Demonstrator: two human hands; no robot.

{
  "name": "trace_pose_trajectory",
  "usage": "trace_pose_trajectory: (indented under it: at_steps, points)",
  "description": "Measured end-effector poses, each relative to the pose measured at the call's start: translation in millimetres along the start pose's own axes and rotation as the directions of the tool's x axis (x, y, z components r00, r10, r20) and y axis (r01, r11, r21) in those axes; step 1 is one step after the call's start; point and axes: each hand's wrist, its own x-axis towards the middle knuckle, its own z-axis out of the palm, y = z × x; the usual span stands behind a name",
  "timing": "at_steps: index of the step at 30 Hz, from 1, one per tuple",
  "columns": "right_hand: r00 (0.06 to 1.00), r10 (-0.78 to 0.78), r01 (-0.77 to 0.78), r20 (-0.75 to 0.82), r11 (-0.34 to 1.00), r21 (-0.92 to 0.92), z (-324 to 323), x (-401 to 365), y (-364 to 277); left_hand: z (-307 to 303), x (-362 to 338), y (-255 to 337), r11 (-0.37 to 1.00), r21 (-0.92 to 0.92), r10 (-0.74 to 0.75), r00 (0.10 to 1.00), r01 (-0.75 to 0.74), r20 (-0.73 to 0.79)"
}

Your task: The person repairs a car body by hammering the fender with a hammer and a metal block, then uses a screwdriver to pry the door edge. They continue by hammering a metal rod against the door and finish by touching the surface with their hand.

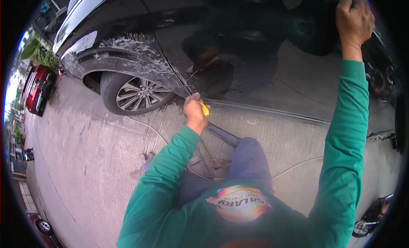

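Beside the car, left hand grips yellow handle; right hand (raised) clasps door.

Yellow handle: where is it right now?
In the head view, the yellow handle is in the person's left hand, beside the dark car, just right of its wheel.

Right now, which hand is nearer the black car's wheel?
Left: the left hand is low, near the wheel; the right hand is far off, up at the car.

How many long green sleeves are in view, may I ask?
2: the left green sleeve ends at the left hand gripping a yellow handle, the right green sleeve at the right hand touching the glossy black car.
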Motion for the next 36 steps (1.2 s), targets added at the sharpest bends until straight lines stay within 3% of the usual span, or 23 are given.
trace_pose_trajectory:
  at_steps: [2, 3, 5, 9, 11, 12, 15, 17, 20, 24, 26, 29, 32, 33, 35, 36]
  points:
    - [0.993, 0.116, -0.119, -0.03, 0.984, -0.133, 32.7, -13.8, 48.0, 6.5, 3.1, -11.9, 0.998, 0.042, 0.056, 0.998, -0.056, -0.008]
    - [0.993, 0.119, -0.121, -0.025, 0.986, -0.112, 37.8, -16.4, 49.0, 7.3, 1.1, -9.1, 0.998, 0.036, 0.061, 0.998, -0.06, -0.028]
    - [0.963, 0.248, -0.228, 0.108, 0.958, -0.172, 36.5, -18.5, 52.5, 13.5, -8.2, -0.5, 0.999, 0.021, 0.024, 1.0, -0.024, -0.012]
    - [0.962, 0.238, -0.213, 0.132, 0.96, -0.18, 44.6, -19.6, 65.1, 17.3, -4.9, -2.9, 0.998, 0.04, 0.047, 0.998, -0.045, -0.048]
    - [0.912, 0.339, -0.266, 0.23, 0.917, -0.297, 49.6, -23.2, 71.3, 31.9, -8.6, -11.1, 0.997, 0.007, 0.083, 0.99, -0.083, -0.11]
    - [0.913, 0.337, -0.266, 0.232, 0.92, -0.288, 52.5, -23.5, 71.7, 27.4, -9.5, -8.2, 0.996, 0.003, 0.086, 0.989, -0.087, -0.119]
    - [0.932, 0.298, -0.22, 0.207, 0.918, -0.331, 51.9, -14.5, 63.4, 3.8, -6.9, 6.3, 1.0, 0.027, 0.013, 0.999, -0.014, 0.04]
    - [0.987, 0.164, -0.163, -0.007, 0.981, -0.1, 46.3, -13.1, 50.9, -13.5, -5.2, 20.3, 0.997, 0.07, -0.028, 0.997, 0.023, 0.075]
    - [0.991, 0.124, -0.122, 0.054, 0.992, -0.037, 42.3, -11.0, 53.9, -19.3, -2.0, 30.5, 0.987, 0.15, -0.077, 0.987, 0.055, 0.143]
    - [0.968, 0.211, -0.189, 0.135, 0.969, -0.16, 45.3, -22.5, 61.6, -7.4, -7.3, 21.1, 0.99, 0.122, -0.083, 0.994, 0.075, 0.066]
    - [0.961, 0.246, -0.207, 0.126, 0.943, -0.259, 52.6, -26.1, 69.8, 6.5, -9.7, 9.5, 1.0, 0.001, 0.001, 1.0, -0.001, 0.022]
    - [0.929, 0.289, -0.205, 0.23, 0.921, -0.332, 53.4, -25.2, 79.9, 29.4, -6.0, -8.8, 0.998, -0.054, 0.017, 0.998, -0.021, -0.064]
    - [0.934, 0.282, -0.181, 0.221, 0.903, -0.389, 59.5, -26.4, 87.0, 48.7, -0.8, -19.9, 0.995, -0.087, 0.039, 0.99, -0.051, -0.135]
    - [0.934, 0.278, -0.176, 0.224, 0.904, -0.389, 60.8, -28.7, 86.4, 53.8, -0.1, -22.2, 0.995, -0.057, 0.074, 0.986, -0.084, -0.151]
    - [0.973, 0.226, -0.218, 0.032, 0.961, -0.172, 52.0, -25.9, 61.5, 55.0, -0.3, -22.0, 0.993, -0.019, 0.116, 0.979, -0.121, -0.17]
    - [0.974, 0.225, -0.217, 0.033, 0.962, -0.167, 55.8, -26.2, 69.7, 50.3, -1.9, -19.1, 0.992, -0.023, 0.116, 0.978, -0.122, -0.175]
